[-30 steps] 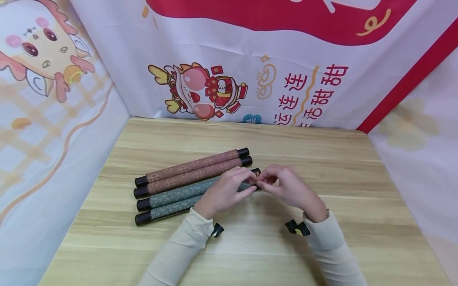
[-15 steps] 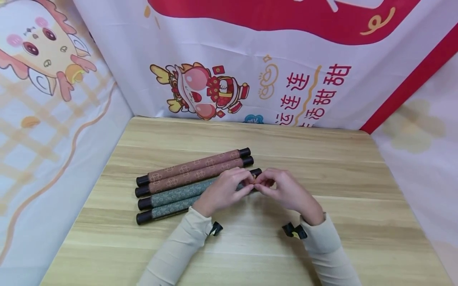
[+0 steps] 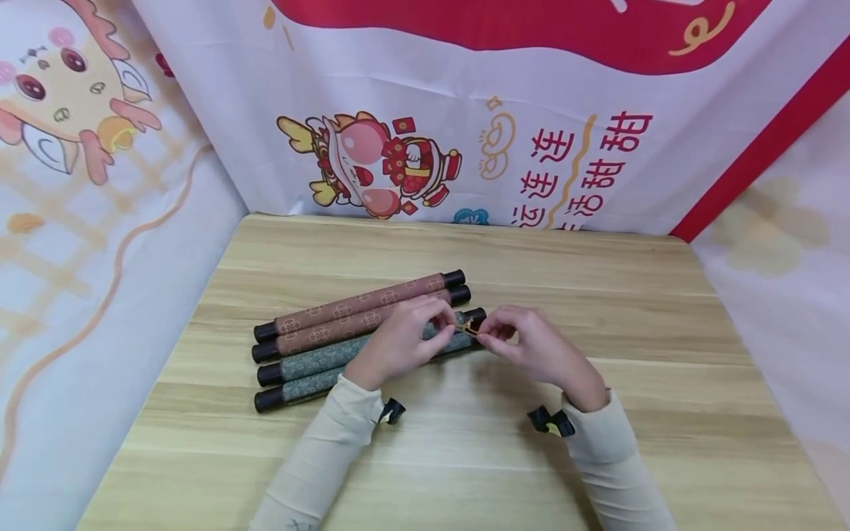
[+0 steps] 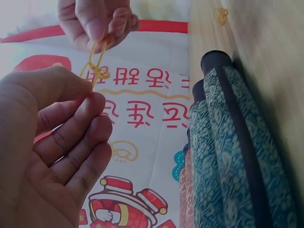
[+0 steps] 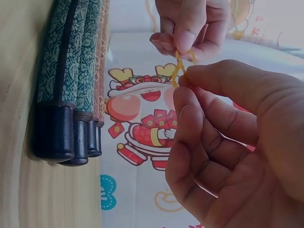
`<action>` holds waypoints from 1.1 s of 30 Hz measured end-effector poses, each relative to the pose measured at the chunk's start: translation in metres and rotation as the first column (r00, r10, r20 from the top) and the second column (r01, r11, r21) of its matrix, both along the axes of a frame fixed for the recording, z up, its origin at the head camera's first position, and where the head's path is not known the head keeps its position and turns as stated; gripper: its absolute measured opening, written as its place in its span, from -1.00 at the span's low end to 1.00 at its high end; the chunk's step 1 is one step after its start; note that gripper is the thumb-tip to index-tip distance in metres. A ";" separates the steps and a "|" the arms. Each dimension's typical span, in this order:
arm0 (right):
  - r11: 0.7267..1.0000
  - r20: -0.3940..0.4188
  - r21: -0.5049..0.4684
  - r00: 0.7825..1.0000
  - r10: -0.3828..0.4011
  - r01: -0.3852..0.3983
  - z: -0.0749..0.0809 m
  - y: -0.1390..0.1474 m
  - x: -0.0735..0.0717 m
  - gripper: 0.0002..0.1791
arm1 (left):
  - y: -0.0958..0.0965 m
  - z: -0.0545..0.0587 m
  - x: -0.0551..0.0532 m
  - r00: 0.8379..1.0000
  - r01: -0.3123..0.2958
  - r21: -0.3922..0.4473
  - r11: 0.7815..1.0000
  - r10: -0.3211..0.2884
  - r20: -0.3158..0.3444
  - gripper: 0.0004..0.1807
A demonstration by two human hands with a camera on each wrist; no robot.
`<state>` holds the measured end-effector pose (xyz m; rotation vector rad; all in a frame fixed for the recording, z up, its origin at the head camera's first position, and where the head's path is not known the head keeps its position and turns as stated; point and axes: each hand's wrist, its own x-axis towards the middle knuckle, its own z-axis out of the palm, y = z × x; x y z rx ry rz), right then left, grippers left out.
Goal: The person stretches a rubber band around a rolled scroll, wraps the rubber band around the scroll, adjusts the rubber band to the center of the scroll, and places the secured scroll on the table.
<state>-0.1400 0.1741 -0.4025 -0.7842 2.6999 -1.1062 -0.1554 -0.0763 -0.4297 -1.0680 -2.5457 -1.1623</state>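
A thin yellow rubber band [image 3: 467,329], looped and tangled, is stretched between the two hands above the ends of the green scrolls. My left hand [image 3: 401,339] pinches one end of it between thumb and forefinger. From the other side my right hand [image 3: 534,346] pinches the opposite end. A crossing in the rubber band [image 4: 99,71] shows close to the left fingertips in the left wrist view. Behind and below the left hand lie two rolled green patterned scrolls [image 3: 319,352] with black end knobs. Beyond them are two brown scrolls [image 3: 358,299], side by side.
Another small yellow loop [image 4: 221,16] lies on the table in the left wrist view. The wooden table [image 3: 598,472] meets a printed cloth backdrop [image 3: 232,96] at its far edge, with cloth on both sides too. Dark camera mounts [image 3: 551,422] sit at the wrists.
The hands were close together at the scroll ends. The left hand has since moved left, away from the right, drawing the rubber band out into view between them.
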 end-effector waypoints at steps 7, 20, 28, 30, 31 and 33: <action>0.999 -0.011 0.002 0.999 -0.033 0.033 0.002 0.007 0.001 -0.97 | -0.009 0.002 -0.004 0.999 -0.036 0.010 0.999 0.036 -0.003 -0.95; 0.998 -0.055 0.002 0.996 -0.069 0.069 0.008 0.017 0.002 -0.96 | -0.017 0.006 -0.006 0.999 -0.038 0.024 0.999 0.037 0.027 -0.94; 0.992 -0.040 0.046 0.993 -0.112 0.114 0.016 0.025 0.003 -0.94 | -0.027 0.009 -0.007 0.996 -0.074 0.028 0.997 0.073 0.046 -0.94; 0.992 -0.044 0.049 0.992 -0.115 0.117 0.017 0.026 0.003 -0.94 | -0.028 0.010 -0.007 0.995 -0.074 0.038 0.997 0.071 0.063 -0.94; 0.992 -0.046 0.049 0.992 -0.116 0.118 0.018 0.027 0.003 -0.94 | -0.029 0.010 -0.007 0.995 -0.072 0.042 0.997 0.069 0.067 -0.94; 0.991 -0.046 0.052 0.992 -0.120 0.122 0.018 0.027 0.003 -0.96 | -0.029 0.010 -0.007 0.996 -0.070 0.046 0.996 0.067 0.064 -0.94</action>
